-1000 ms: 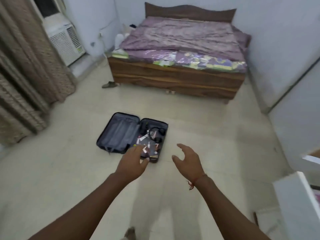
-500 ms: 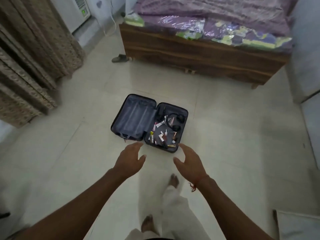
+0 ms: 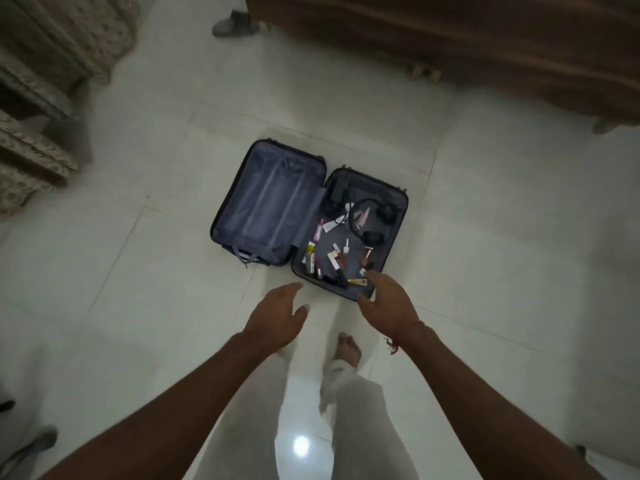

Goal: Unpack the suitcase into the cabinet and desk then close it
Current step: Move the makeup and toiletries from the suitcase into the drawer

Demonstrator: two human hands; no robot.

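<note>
Pale glossy floor tiles fill the room, seen from a head camera looking down. Near the middle lies a dark hard-shell suitcase, opened flat in 2 halves. Its left half shows only bare bluish-grey lining. Its right half holds scattered small items: black over-ear headphones toward the far end, a black charger with cable in the far corner, and many small cosmetic tubes and bottles toward the near end.

Both bare arms reach forward toward the case. The left hand hovers over the floor just short of the suitcase, fingers relaxed and spread, holding nothing. The right hand hangs over the near right corner of the filled half, fingers loosely spread, holding nothing; a red thread circles its wrist.

Below, light trousers and 1 bare foot show. A brown wooden bed frame crosses the top right, a grey slipper beside it, and patterned beige curtains hang at the left.
</note>
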